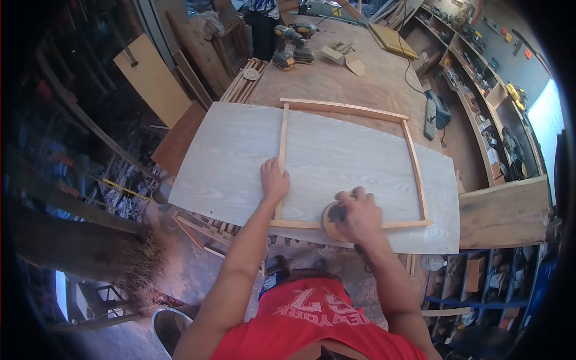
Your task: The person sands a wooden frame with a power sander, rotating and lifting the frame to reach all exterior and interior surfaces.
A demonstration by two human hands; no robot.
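Observation:
A light wooden frame lies on a pale wood-grained panel on the workbench. My left hand rests on the frame's left bar, its fingers close together around the wood. My right hand grips a round yellow and black power sander, which sits on the frame's near bar, left of the near right corner. The underside of the sander is hidden.
Two cordless drills and an open cardboard box stand at the bench's far end. A blue power tool with a cord lies right of the panel. Shelves line the right wall. A person stands beyond the drills.

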